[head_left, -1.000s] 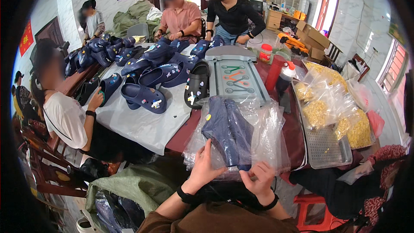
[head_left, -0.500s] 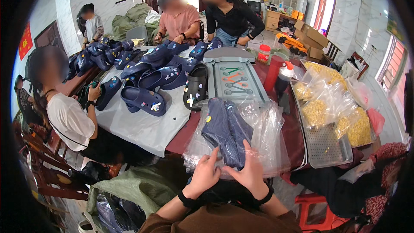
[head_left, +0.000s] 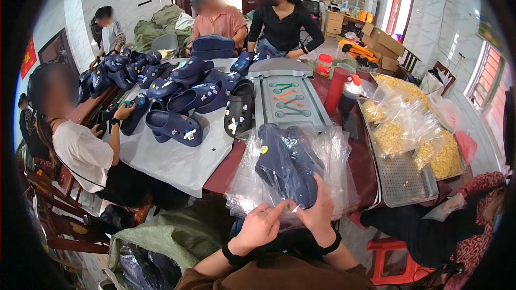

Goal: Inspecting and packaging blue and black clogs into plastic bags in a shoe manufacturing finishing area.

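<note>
A pair of navy clogs (head_left: 282, 164), one with a small yellow charm, lies inside a clear plastic bag (head_left: 239, 188) at the table edge in front of me. My left hand (head_left: 260, 228) pinches the bag's near edge between thumb and forefinger. Close beside it, my right hand (head_left: 318, 215) also pinches that edge, its fingers resting along the right clog's heel. Under the pair lie more flat clear bags (head_left: 341, 174). Beyond them stands a black clog (head_left: 240, 108) with charms, next to a grey plastic panel (head_left: 263, 108) with coloured shapes.
Several navy clogs (head_left: 174, 127) cover the white sheet (head_left: 201, 169) at left, where a person in white (head_left: 88, 147) works. Metal trays (head_left: 406, 190) with bags of yellow pieces (head_left: 443, 156) stand right, past a dark bottle (head_left: 352, 96). A green sack (head_left: 161, 236) and red stool (head_left: 389, 260) are below.
My hands have drawn together at the bag's near edge, the left moving right from the clog's side. The clogs have tilted slightly. Across the table, a person now has stacked navy clogs in front.
</note>
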The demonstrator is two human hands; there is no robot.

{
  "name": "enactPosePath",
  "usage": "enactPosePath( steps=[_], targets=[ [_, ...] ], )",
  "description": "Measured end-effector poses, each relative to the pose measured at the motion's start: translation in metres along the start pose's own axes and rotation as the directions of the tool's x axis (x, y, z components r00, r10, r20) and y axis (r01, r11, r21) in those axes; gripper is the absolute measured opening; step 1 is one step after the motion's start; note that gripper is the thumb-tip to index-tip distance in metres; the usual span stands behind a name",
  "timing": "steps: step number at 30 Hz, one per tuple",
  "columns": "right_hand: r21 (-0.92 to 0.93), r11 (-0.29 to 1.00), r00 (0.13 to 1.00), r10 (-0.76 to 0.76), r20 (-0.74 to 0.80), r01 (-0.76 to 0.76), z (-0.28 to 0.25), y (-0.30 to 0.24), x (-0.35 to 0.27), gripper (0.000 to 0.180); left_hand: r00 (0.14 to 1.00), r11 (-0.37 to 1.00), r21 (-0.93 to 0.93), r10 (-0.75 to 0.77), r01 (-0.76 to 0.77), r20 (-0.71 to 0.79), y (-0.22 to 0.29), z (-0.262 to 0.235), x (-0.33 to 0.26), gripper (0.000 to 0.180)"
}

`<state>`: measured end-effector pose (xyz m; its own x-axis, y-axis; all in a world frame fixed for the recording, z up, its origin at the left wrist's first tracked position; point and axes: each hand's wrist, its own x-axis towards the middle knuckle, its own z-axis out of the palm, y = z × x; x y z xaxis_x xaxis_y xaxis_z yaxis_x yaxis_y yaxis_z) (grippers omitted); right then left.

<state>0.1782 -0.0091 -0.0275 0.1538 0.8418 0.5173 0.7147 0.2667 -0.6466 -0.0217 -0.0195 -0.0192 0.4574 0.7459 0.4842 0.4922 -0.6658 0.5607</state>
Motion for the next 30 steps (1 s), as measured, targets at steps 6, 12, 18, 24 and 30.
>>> enactPosePath(
  steps=[6,12,18,24,30],
  targets=[
    [0.004,1.0,1.0,0.002,-0.015,-0.002,0.002,0.003,0.0,0.094,0.997,0.997,-0.018,0.071,-0.071,0.016,-0.01,-0.004,0.002,0.063],
    [-0.025,1.0,0.999,0.003,0.037,-0.002,0.006,0.001,0.002,0.096,0.922,0.871,-0.33,-0.285,0.364,0.263,-0.016,-0.022,-0.001,0.069],
    [0.011,0.999,0.989,-0.041,0.143,0.039,-0.004,-0.004,0.0,0.102,0.849,0.756,-0.416,-0.521,0.506,0.087,-0.046,-0.023,0.005,0.082],
    [0.127,0.99,0.944,-0.093,0.315,0.055,-0.022,-0.002,-0.003,0.1,0.838,0.643,-0.594,-0.536,0.484,0.103,-0.06,0.005,0.016,0.085],
    [0.472,0.848,0.807,-0.097,0.583,-0.239,-0.028,-0.002,-0.012,0.099,0.877,0.841,-0.268,-0.479,0.47,0.036,-0.05,0.025,0.017,0.123]
  ],
)
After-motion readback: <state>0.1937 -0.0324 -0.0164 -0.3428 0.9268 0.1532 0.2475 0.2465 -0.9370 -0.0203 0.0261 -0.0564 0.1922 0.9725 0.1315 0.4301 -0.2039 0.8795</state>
